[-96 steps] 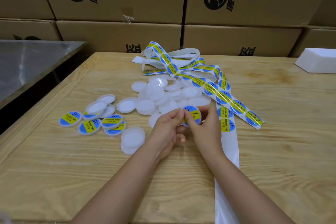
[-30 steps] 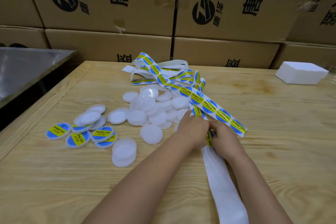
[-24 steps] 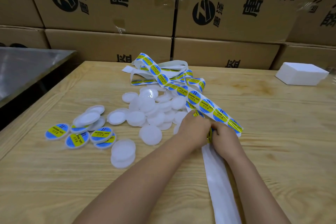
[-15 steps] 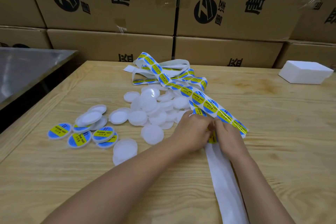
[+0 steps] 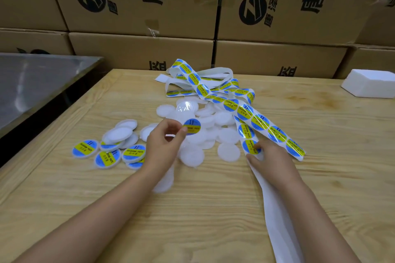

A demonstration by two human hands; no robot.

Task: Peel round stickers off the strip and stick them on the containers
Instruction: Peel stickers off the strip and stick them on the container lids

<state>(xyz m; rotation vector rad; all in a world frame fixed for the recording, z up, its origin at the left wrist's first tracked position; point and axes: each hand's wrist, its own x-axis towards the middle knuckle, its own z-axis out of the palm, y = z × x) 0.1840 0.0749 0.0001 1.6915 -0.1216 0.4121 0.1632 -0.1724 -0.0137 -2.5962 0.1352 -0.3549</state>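
Wooden table [image 5: 205, 209]; left hand [image 5: 163, 145] pinches sticker [image 5: 192, 127], face camera-ward; strip [image 5: 275, 215] runs near-far.

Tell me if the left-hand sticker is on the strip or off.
Off: the left hand pinches the sticker over the white containers, clear of the strip.

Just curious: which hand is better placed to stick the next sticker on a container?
Left. The left hand pinches a peeled sticker over the plain white containers; the right hand holds the strip.
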